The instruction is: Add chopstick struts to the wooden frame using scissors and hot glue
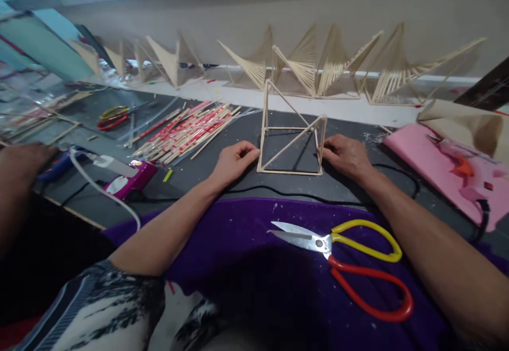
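- The left hand [234, 160] is curled nearly closed, with thumb and fingertips together at the lower left post of the frame [292, 143].
- The right hand [345, 156] is curled the same way. Its fingertips are closed on the frame's lower right post, and the knuckles rest low over the table [222, 170].
- The frame is made of thin sticks: a square base with slanting struts rising to a peak. It stands upright on the dark table between the two hands, just beyond the purple cloth [246, 245].
- Scissors [338, 255] with one yellow and one red handle lie on the cloth near the right forearm, touched by neither hand.
- A pile of sticks [186, 131] lies left of the frame, and pink foam [433, 165] lies to the right.
- Another person's arm [19, 165] shows at the left edge.
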A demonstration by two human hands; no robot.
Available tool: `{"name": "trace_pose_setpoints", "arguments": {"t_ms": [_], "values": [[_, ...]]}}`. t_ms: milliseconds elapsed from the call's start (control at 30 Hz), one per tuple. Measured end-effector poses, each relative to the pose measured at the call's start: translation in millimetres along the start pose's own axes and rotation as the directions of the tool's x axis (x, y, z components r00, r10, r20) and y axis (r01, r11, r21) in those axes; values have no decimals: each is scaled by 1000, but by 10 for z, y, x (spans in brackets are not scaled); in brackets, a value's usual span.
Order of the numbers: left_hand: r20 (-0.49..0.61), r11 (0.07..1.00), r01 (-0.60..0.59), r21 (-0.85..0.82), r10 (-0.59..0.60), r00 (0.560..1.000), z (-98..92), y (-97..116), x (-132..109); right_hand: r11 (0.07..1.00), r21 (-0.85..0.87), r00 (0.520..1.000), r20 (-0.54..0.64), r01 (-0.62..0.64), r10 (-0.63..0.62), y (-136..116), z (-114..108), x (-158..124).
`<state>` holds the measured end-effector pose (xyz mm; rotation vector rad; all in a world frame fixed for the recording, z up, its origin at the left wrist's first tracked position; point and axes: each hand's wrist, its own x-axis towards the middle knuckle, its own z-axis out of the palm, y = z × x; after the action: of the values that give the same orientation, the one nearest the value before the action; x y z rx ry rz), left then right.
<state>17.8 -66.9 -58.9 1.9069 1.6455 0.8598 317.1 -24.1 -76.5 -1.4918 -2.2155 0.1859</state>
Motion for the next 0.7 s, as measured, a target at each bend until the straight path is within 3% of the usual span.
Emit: {"name": "trace_pose_setpoints", "arguments": {"t_ms": [167, 400, 567, 700], "values": [[-18, 985, -5, -174, 2, 1000, 36, -32, 27, 999, -38, 1000, -10, -24, 24, -24, -1, -18], [30, 995, -98, -5, 98, 995, 42, 24, -12, 1000, 20, 1000, -12, 19, -19, -26, 5, -77], [53, 993, -114, -16, 115, 992, 27, 10, -2, 988, 156, 994, 101, 20, -36, -17, -90, -36], [74, 992, -97, -74, 103, 992, 22, -27, 25, 995, 97, 984, 174, -41, 23, -86, -271, 30]]}}
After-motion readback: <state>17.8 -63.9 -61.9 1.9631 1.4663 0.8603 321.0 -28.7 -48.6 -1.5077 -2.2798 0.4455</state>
